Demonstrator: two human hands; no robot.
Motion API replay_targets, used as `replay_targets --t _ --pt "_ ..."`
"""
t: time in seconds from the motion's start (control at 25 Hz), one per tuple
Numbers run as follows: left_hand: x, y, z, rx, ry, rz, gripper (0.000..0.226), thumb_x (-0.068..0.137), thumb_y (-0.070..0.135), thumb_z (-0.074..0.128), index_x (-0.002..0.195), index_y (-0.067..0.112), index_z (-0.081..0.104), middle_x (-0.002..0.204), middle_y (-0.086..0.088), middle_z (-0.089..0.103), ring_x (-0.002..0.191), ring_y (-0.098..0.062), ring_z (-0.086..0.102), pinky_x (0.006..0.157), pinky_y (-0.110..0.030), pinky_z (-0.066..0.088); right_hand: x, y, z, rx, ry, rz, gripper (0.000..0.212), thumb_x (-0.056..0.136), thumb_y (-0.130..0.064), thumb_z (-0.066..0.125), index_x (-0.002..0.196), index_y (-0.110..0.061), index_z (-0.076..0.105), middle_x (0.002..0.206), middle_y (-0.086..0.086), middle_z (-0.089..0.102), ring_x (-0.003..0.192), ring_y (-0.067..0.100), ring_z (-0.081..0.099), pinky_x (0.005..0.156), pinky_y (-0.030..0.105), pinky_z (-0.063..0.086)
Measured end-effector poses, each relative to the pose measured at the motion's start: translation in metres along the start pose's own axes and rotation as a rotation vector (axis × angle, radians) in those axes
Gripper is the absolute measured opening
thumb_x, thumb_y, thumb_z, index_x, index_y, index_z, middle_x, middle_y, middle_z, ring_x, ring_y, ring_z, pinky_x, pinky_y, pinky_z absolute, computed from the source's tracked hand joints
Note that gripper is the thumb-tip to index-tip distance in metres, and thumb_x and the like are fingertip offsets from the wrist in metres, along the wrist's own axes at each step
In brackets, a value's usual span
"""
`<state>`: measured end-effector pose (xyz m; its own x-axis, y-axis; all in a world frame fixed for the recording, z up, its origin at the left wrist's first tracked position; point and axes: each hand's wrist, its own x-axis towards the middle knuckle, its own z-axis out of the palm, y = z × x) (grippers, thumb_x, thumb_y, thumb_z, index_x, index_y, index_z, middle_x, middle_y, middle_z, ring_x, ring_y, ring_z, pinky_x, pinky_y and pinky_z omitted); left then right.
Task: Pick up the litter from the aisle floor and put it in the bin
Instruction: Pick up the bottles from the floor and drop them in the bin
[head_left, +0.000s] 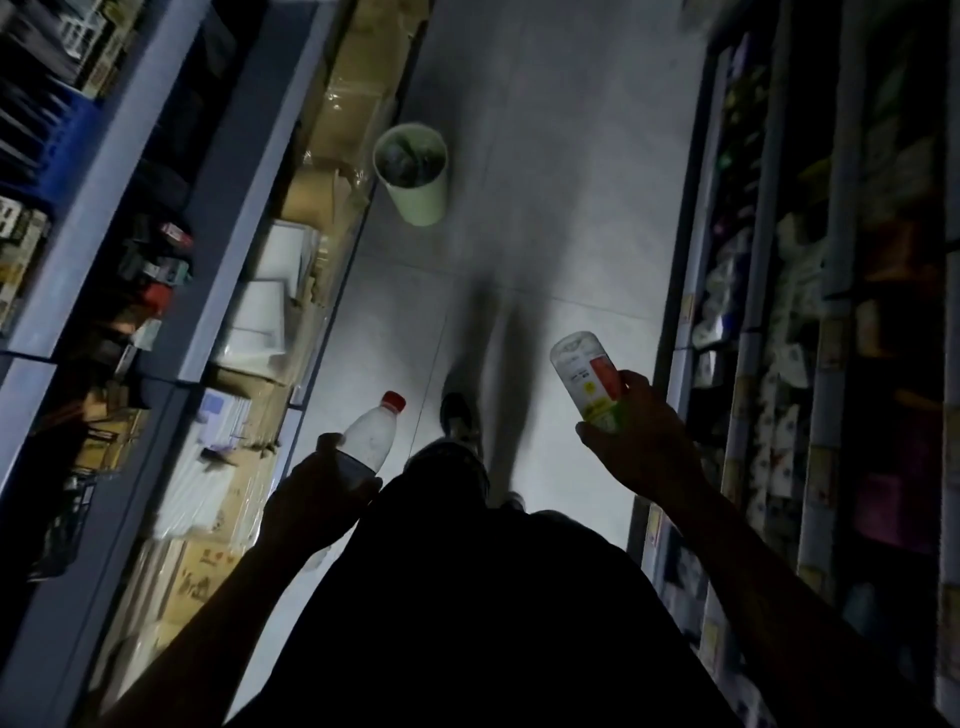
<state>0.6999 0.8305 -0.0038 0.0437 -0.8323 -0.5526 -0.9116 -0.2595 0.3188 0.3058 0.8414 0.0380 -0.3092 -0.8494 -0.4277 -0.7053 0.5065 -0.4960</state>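
Note:
My left hand is shut on a clear plastic bottle with a red cap, held low on the left with its cap pointing up the aisle. My right hand is shut on a clear bottle with a red and green label, its base pointing forward. A pale green round bin stands on the grey floor farther up the aisle, close to the left shelving, with several dark items inside it. Both hands are well short of the bin.
Blue-grey shelving with cardboard boxes and white packs lines the left side. Stocked shelves line the right side. The grey tiled floor runs between them. My foot is on the floor below the hands.

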Motion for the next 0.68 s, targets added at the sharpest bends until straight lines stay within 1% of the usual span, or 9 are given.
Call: replay_targets --t 0.04,0.12,0.2,0.28,0.4,0.52,0.56,0.68 --pt "0.019 0.005 -0.007 0.003 0.032 -0.011 0.084 0.075 0.062 0.077 0.138 0.025 0.036 0.118 -0.009 0.068 0.098 -0.031 0.068 0.075 -0.037 0.046 0.027 -0.012 -0.005 -0.017 -0.001 -0.009 0.065 0.068 -0.052 0.074 0.122 -0.029 0.044 0.105 -0.004 0.057 0.092 0.027 0.063 0.081 0.046 0.057" --pt "0.054 0.02 -0.023 0.008 0.043 -0.026 0.084 0.076 0.059 0.078 0.14 0.021 0.039 0.119 -0.011 0.068 0.104 -0.034 0.068 0.081 -0.041 0.05 0.071 -0.033 -0.013 -0.028 -0.004 -0.023 0.069 0.068 -0.055 0.074 0.125 -0.031 0.042 0.105 -0.006 0.055 0.091 0.026 0.062 0.08 0.045 0.056" --pt "0.094 0.04 -0.046 -0.025 0.042 -0.024 0.081 0.077 0.057 0.078 0.139 0.021 0.04 0.12 -0.012 0.068 0.105 -0.035 0.068 0.087 -0.045 0.053 0.108 -0.052 -0.022 -0.021 -0.002 -0.021 0.069 0.066 -0.057 0.072 0.122 -0.036 0.038 0.102 -0.01 0.051 0.086 0.021 0.059 0.075 0.04 0.054" --pt "0.14 0.066 -0.073 -0.05 0.037 -0.004 0.079 0.077 0.056 0.078 0.138 0.023 0.04 0.12 -0.013 0.068 0.104 -0.036 0.068 0.086 -0.044 0.052 0.139 -0.068 -0.034 -0.01 -0.002 0.01 0.065 0.063 -0.058 0.069 0.116 -0.041 0.037 0.099 -0.012 0.051 0.083 0.019 0.06 0.071 0.038 0.053" --pt "0.206 0.114 -0.11 -0.031 0.017 0.093 0.08 0.077 0.061 0.073 0.139 0.024 0.039 0.12 -0.01 0.068 0.104 -0.033 0.068 0.084 -0.043 0.053 0.176 -0.079 -0.052 -0.022 -0.006 0.064 0.064 0.062 -0.06 0.068 0.117 -0.043 0.04 0.101 -0.011 0.057 0.086 0.02 0.063 0.069 0.04 0.055" --pt "0.277 0.163 -0.146 0.027 0.027 0.211 0.083 0.077 0.063 0.071 0.142 0.022 0.037 0.122 -0.009 0.068 0.107 -0.031 0.068 0.086 -0.042 0.053 0.211 -0.084 -0.074 -0.028 -0.014 0.117 0.069 0.068 -0.063 0.07 0.127 -0.041 0.041 0.106 -0.015 0.056 0.09 0.018 0.061 0.066 0.032 0.046" --pt "0.298 0.179 -0.155 0.032 0.03 0.237 0.084 0.077 0.063 0.07 0.142 0.022 0.037 0.123 -0.009 0.068 0.108 -0.032 0.067 0.086 -0.042 0.053 0.219 -0.083 -0.08 -0.032 -0.01 0.141 0.071 0.071 -0.061 0.072 0.131 -0.039 0.04 0.109 -0.012 0.056 0.093 0.02 0.062 0.068 0.033 0.044" --pt "0.361 0.23 -0.182 0.011 0.025 0.247 0.085 0.073 0.067 0.067 0.142 0.027 0.035 0.124 -0.007 0.067 0.108 -0.032 0.067 0.082 -0.039 0.05 0.256 -0.084 -0.094 -0.012 0.033 0.193 0.074 0.076 -0.052 0.078 0.136 -0.032 0.039 0.119 0.002 0.063 0.098 0.031 0.066 0.074 0.038 0.046"
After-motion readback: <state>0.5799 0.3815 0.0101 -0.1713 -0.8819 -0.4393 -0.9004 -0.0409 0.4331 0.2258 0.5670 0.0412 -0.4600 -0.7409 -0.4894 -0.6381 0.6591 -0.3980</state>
